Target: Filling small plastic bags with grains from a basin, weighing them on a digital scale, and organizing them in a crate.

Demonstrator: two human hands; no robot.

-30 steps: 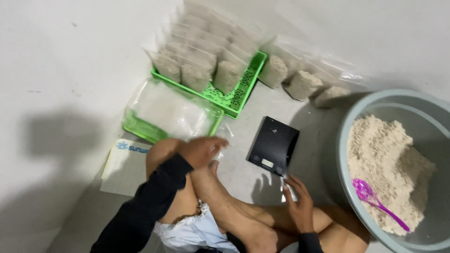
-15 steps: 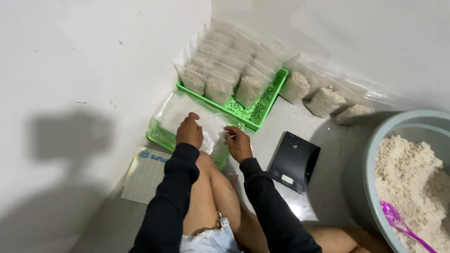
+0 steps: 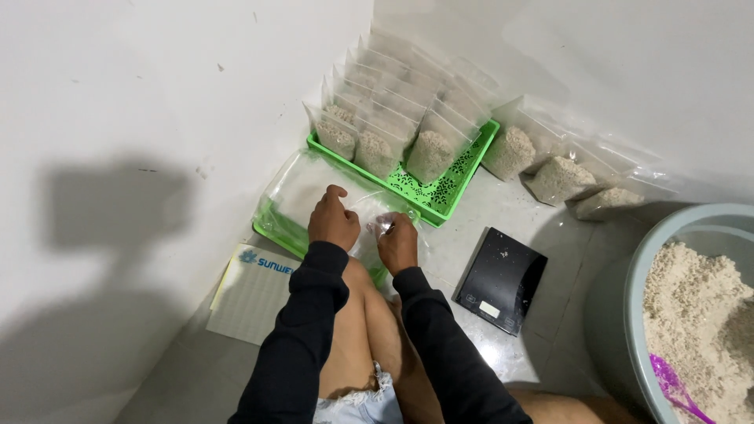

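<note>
Both my hands pinch an empty clear plastic bag over the stack in the near green tray: left hand and right hand, fingers closed on it. Light, limp, slippery film; best gripped at its mouth edge.

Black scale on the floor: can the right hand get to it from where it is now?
Probably yes. The right hand is on the clear bags in the near green tray, and the black scale lies flat just to its right, with only bare floor between them and nothing on top.
</note>
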